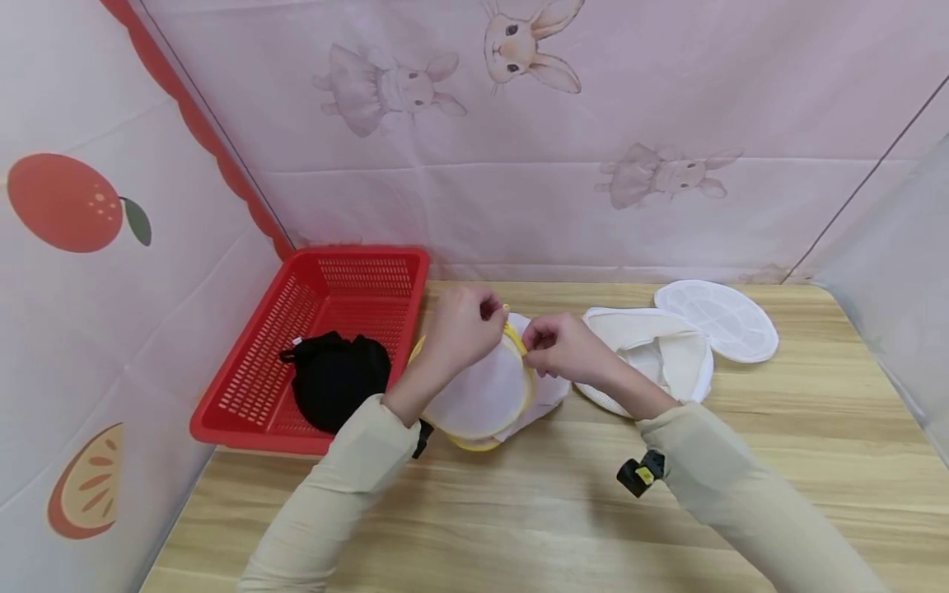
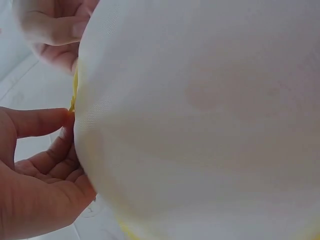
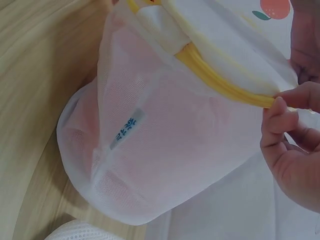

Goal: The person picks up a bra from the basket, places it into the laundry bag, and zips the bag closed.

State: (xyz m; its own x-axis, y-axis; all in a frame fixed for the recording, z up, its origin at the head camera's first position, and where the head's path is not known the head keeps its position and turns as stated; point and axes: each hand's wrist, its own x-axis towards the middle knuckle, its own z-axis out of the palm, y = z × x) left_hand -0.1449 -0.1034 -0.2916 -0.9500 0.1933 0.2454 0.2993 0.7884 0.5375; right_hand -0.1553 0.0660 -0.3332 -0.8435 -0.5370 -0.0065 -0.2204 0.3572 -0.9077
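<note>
A round white mesh laundry bag [image 1: 478,394] with a yellow zipper [image 3: 212,79] stands tilted in the middle of the table, a pinkish content showing through its mesh. At the bag's far edge, my left hand [image 1: 465,328] pinches the zipper's end between thumb and fingers. Just to the right, my right hand [image 1: 569,352] pinches the yellow zipper edge, as the right wrist view shows closely. A small label [image 3: 126,129] with blue print sits on the mesh. Whether either hand holds the zipper's pull tab is hidden by the fingers.
Left of the bag stands a red plastic basket [image 1: 255,441] holding a black fabric item [image 1: 341,380]. A white mesh bag [image 1: 693,371] lies unzipped on the right, its round lid [image 1: 719,319] folded back. Printed curtains [image 1: 474,214] border the wooden table [image 1: 563,519].
</note>
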